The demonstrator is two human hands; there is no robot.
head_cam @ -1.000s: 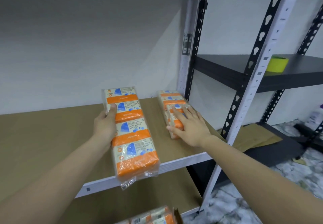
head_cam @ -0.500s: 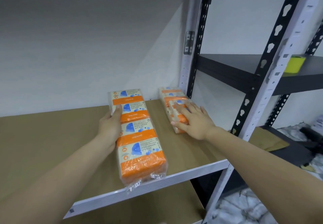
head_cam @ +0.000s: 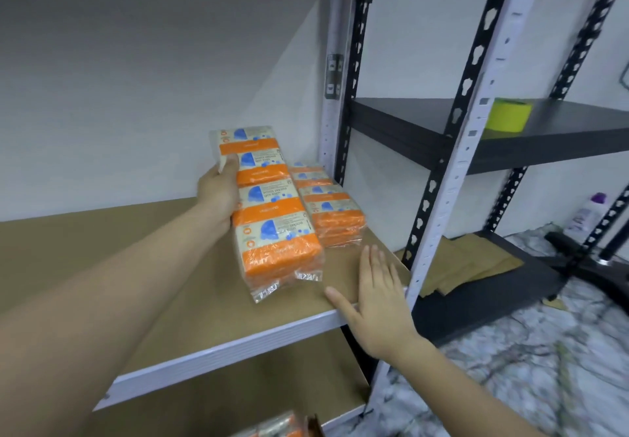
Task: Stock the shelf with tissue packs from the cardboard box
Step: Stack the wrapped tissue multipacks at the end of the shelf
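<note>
While the left hand (head_cam: 218, 191) gripped a long sleeve of tissue packs (head_cam: 269, 211) along its left edge, thumb over the top, the sleeve's long axis ran front to back on the shelf (head_cam: 211, 303), its near end by the front lip and its far end lifted. A second sleeve (head_cam: 326, 205) lay just to its right, parallel, against the corner post. The right hand (head_cam: 377, 293) lay flat and open at the shelf's front edge, holding nothing, nearer that second sleeve. Orange bands and blue dots marked each pack; the writing was too blurred to read.
</note>
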